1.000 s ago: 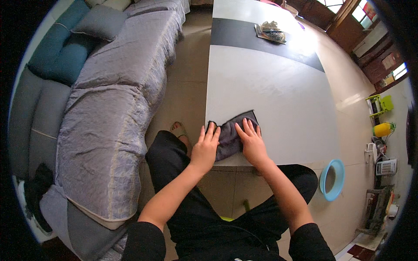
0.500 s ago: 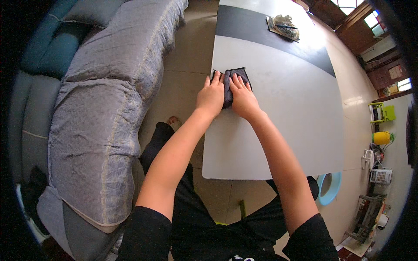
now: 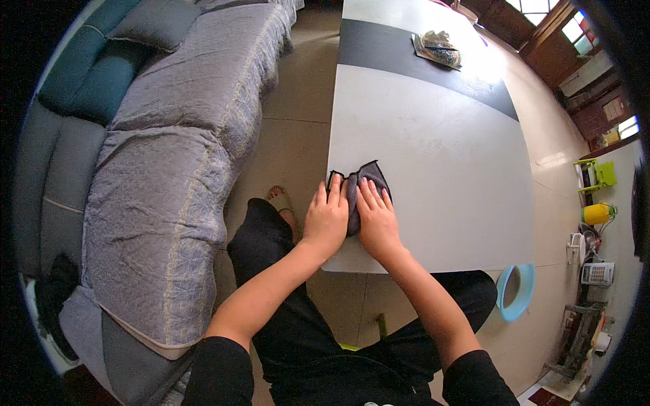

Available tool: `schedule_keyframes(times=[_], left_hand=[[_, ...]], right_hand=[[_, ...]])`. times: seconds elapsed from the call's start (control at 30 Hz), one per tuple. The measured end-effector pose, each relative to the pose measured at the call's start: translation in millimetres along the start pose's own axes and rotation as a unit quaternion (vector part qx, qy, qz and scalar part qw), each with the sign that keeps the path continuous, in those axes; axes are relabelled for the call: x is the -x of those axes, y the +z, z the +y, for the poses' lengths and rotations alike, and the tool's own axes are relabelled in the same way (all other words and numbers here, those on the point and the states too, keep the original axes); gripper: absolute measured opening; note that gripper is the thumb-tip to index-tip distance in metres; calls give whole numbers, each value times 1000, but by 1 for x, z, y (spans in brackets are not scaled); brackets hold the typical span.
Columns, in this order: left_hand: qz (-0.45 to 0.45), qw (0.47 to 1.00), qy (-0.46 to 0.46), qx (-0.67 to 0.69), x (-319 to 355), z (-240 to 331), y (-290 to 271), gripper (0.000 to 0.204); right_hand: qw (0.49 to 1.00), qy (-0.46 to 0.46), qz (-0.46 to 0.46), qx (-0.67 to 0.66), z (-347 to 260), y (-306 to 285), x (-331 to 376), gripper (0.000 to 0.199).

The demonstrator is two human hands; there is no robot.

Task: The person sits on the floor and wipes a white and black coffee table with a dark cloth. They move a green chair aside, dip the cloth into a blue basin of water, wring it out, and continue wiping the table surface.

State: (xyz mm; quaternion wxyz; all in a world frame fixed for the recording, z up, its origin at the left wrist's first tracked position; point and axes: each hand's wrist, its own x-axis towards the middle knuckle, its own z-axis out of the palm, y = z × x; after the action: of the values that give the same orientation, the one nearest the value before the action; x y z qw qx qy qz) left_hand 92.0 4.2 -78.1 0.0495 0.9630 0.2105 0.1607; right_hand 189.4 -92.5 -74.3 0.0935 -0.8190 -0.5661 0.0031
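Observation:
A dark grey cloth (image 3: 353, 206) with black edging lies bunched on the white table (image 3: 447, 203), close to its left edge. My left hand (image 3: 326, 218) rests flat on the left part of the cloth, fingers stretched forward. Beside it, my right hand (image 3: 376, 220) presses on the right part, its fingers also straight and slightly apart. A fold of the cloth rises between the two hands, and its far corners stick out past my fingertips. Whatever part lies under my palms is hidden.
A dark band (image 3: 386, 54) crosses the far part of the table, with a tissue packet on a small tray (image 3: 438, 49) there. A sofa with a grey cover (image 3: 162, 203) runs along the left. On the floor at right stands a light blue basin (image 3: 527, 298).
Both hands have drawn the cloth back along the table's left side, toward me. My elbows are bent more than before.

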Motion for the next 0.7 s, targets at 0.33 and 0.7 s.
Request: schedule_keyframes(times=[0.33, 0.7], left_hand=[[1, 1000, -22, -1, -100, -29, 33, 44], [-9, 998, -67, 13, -196, -59, 64, 43]], right_hand=[[999, 27, -18, -44, 47, -2, -100, 57], [997, 70, -19, 1, 90, 5, -196, 48]])
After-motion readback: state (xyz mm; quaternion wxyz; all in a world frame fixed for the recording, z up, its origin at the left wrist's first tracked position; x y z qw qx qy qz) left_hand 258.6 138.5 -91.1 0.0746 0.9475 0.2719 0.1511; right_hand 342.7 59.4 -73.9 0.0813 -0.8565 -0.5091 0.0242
